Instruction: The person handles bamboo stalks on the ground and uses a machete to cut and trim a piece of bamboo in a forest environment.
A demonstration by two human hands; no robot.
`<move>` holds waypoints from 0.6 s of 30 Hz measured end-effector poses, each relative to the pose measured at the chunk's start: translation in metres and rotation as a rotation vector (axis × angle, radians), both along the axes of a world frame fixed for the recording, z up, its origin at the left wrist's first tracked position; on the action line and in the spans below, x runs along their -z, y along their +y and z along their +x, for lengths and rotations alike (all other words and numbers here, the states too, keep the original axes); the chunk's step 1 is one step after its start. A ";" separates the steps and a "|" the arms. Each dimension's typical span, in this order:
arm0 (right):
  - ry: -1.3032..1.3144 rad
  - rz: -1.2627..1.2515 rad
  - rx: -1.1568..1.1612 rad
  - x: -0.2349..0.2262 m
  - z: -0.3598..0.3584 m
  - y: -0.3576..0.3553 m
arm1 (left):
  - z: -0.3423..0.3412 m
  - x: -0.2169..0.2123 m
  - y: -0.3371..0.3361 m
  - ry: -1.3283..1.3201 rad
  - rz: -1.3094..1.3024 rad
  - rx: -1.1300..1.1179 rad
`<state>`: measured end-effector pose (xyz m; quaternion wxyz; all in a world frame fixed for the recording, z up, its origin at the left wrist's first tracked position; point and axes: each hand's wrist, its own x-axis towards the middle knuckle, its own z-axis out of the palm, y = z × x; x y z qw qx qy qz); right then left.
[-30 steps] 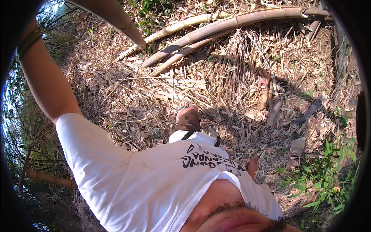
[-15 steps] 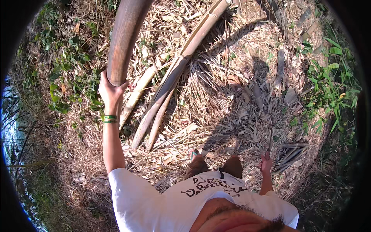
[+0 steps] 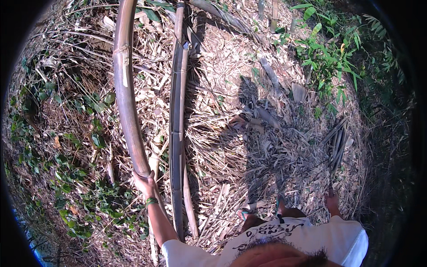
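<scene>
A thick brown bamboo pole (image 3: 126, 111) curves from the top of the picture down to my left hand (image 3: 144, 183). That hand is closed round its lower end, and a green band sits on the wrist. Just right of it lies a long split bamboo length (image 3: 175, 120), with a thinner pale strip (image 3: 189, 204) beside its lower part. Low at the right, my right hand (image 3: 332, 204) is closed on the handle of a slim, dark, long knife. Its blade points away from me and is hard to make out against the litter.
Dry bamboo leaves (image 3: 222, 129) cover the ground. Dark split pieces (image 3: 339, 142) lie beyond my right hand. A leafy green plant (image 3: 333, 53) stands at the upper right, and low vines (image 3: 62, 178) spread at the left. Short bamboo stumps (image 3: 274, 15) rise at the top.
My view has turned, so the ground pieces lie differently in it. My left hand still grips the pole's end, now lower in the picture, with more of the pole showing. The right hand stays low.
</scene>
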<state>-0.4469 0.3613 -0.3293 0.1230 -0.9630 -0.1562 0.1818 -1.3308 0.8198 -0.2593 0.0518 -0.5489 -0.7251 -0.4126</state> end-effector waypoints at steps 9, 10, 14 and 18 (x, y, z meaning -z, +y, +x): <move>0.167 0.272 0.110 -0.025 -0.046 0.029 | -0.002 0.042 0.056 0.140 -0.289 -0.442; 0.234 0.333 0.102 -0.017 -0.050 0.046 | -0.020 0.053 0.056 0.238 -0.252 -0.626; 0.220 0.254 0.171 -0.045 -0.057 0.025 | 0.085 0.066 0.032 -0.127 -0.677 -0.322; 0.371 0.363 0.236 -0.011 -0.048 0.032 | 0.114 0.109 -0.025 -0.130 -0.646 -0.269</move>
